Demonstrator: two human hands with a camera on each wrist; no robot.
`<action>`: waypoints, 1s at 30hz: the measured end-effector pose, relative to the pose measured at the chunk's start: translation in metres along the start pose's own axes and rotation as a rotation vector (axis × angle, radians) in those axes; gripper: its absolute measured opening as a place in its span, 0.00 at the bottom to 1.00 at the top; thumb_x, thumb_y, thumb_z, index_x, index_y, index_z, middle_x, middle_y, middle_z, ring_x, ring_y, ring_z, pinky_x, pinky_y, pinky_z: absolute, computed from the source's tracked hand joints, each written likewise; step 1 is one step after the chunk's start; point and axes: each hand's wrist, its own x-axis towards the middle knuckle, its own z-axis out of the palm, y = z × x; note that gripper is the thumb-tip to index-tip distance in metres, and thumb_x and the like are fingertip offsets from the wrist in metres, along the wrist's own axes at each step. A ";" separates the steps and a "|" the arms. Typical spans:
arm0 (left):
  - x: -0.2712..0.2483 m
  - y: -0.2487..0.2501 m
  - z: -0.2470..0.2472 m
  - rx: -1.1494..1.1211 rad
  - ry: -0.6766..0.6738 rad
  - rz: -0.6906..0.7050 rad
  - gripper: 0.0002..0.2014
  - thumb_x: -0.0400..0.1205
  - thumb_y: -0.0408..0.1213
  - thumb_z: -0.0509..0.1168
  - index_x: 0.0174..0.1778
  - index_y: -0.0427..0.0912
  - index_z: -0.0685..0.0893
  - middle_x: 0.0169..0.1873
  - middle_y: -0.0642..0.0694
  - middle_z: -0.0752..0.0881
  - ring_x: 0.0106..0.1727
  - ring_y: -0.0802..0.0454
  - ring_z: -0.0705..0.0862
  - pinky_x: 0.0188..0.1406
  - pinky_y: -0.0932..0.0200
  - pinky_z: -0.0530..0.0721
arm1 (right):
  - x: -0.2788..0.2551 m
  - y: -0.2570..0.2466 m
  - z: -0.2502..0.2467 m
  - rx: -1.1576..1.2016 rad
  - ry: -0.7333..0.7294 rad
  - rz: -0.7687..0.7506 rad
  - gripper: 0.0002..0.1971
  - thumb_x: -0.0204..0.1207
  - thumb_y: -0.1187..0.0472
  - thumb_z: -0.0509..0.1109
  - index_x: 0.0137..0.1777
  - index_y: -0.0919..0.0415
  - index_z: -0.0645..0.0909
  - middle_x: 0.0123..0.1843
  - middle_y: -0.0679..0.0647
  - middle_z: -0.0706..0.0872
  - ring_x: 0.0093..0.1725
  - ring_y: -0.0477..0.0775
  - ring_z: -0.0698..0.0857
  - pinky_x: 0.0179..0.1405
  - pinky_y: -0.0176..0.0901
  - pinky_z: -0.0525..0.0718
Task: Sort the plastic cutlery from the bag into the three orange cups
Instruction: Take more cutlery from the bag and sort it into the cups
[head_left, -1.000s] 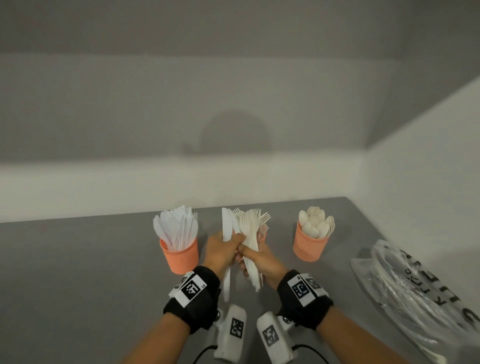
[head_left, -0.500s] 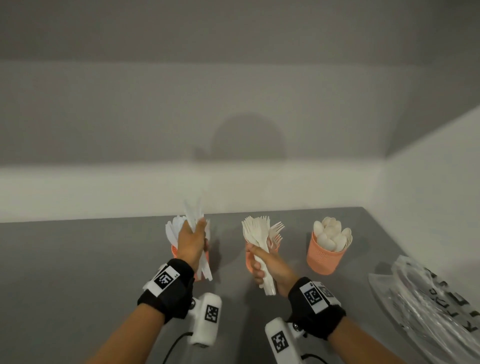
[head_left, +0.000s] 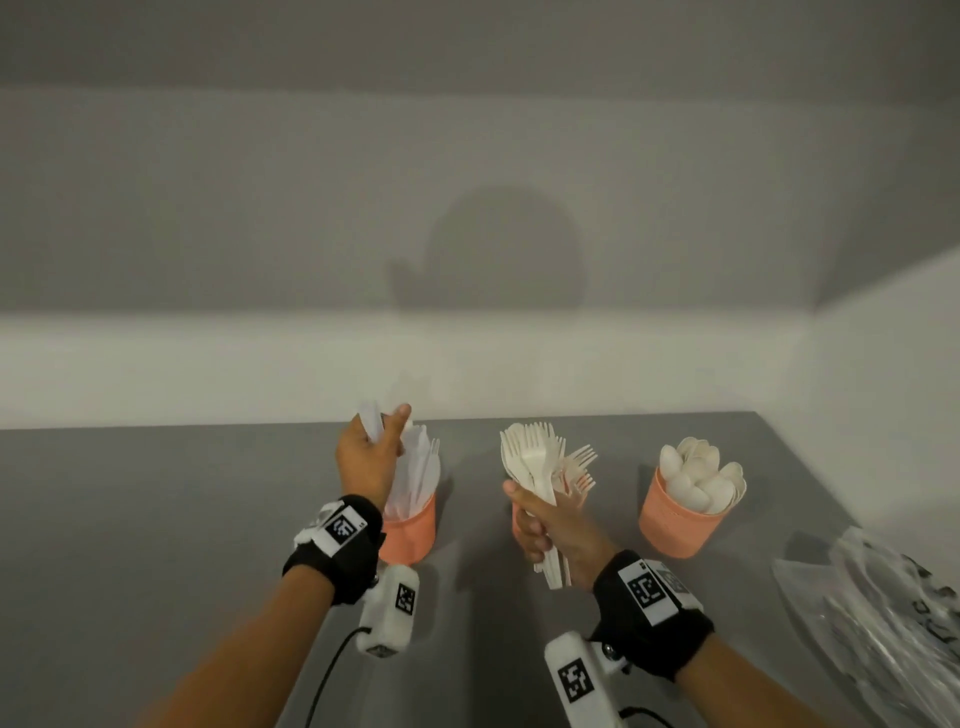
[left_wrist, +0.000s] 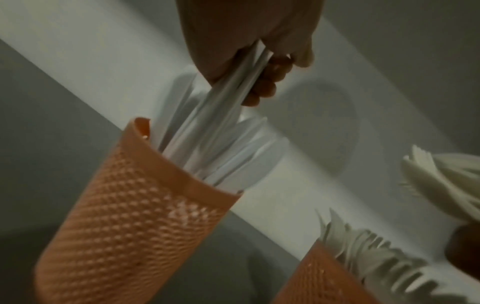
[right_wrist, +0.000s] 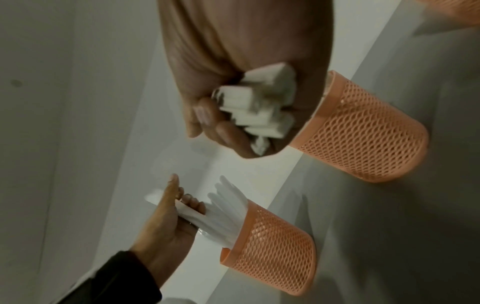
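Observation:
My left hand (head_left: 385, 434) grips a few white plastic knives (left_wrist: 228, 107) by their upper ends, their lower ends inside the left orange mesh cup (head_left: 410, 538), which holds several more knives. In the left wrist view the fingers (left_wrist: 262, 90) curl round the knives above that cup (left_wrist: 130, 216). My right hand (head_left: 537, 525) grips a bundle of white forks (head_left: 532, 462) in front of the middle cup (head_left: 516, 519), mostly hidden behind it. The right wrist view shows the fork handles (right_wrist: 259, 109) in my fist beside the middle cup (right_wrist: 363, 133). The right cup (head_left: 675, 530) is full of spoons.
A crumpled clear plastic bag (head_left: 883, 623) lies at the right edge of the grey table (head_left: 156, 519). White walls close the table off at the back and right. Bare tabletop lies left of the cups.
My left hand took the knives out of the shared bundle and carried them left to the left cup, where it now holds them from above. My right hand kept the forks by the middle cup.

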 end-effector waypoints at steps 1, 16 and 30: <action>-0.001 -0.005 0.000 -0.010 -0.004 0.021 0.12 0.78 0.39 0.69 0.31 0.40 0.77 0.25 0.45 0.80 0.28 0.51 0.78 0.36 0.63 0.78 | 0.000 -0.001 0.000 -0.003 -0.007 0.008 0.18 0.80 0.54 0.65 0.30 0.55 0.67 0.16 0.46 0.65 0.15 0.43 0.62 0.17 0.34 0.64; -0.007 -0.028 -0.017 0.989 -0.373 0.560 0.28 0.81 0.48 0.48 0.61 0.30 0.82 0.59 0.33 0.85 0.63 0.34 0.83 0.64 0.44 0.79 | -0.005 -0.003 0.008 0.003 -0.003 0.058 0.16 0.80 0.57 0.65 0.32 0.57 0.68 0.15 0.46 0.67 0.14 0.42 0.63 0.16 0.32 0.65; -0.052 0.036 0.003 0.470 -0.317 0.315 0.09 0.82 0.42 0.62 0.46 0.41 0.85 0.44 0.47 0.87 0.47 0.48 0.83 0.45 0.60 0.75 | -0.011 0.015 0.006 -0.079 0.138 -0.017 0.10 0.80 0.58 0.65 0.38 0.57 0.71 0.24 0.50 0.70 0.15 0.44 0.65 0.16 0.35 0.66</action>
